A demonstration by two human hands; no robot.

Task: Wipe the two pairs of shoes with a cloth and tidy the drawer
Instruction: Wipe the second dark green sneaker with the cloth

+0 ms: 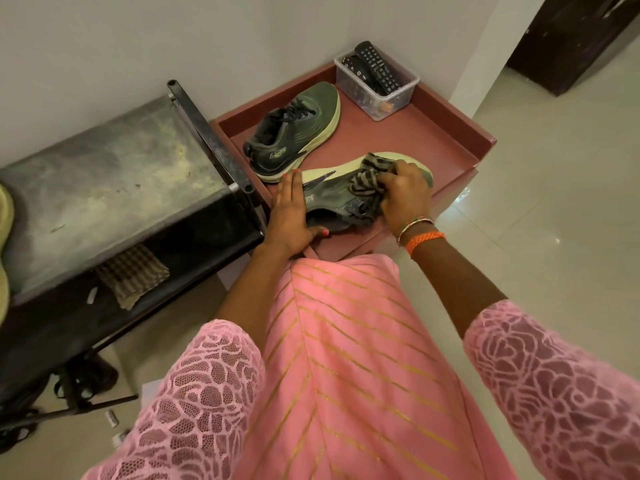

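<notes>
Wiping a green sneaker on a pink tray-top stand in the corner

Left hand (290,216) lies flat against the heel end of the near shoe (332,195), which is tipped on its side. Right hand (405,192) presses a bunched striped cloth (367,183) onto its toe half. The other shoe (294,129) sits upright just behind it on the stand (446,133), next to a clear plastic tub (377,86) holding remotes. A dusty metal rack (104,174) stands to the left, with a folded checked cloth (131,275) on its lower shelf.

Soft, even indoor light; pale glare on glossy floor tiles (554,216) at right; dim under black rack (104,188); wide-angle bending at edges; slight overall softness
</notes>
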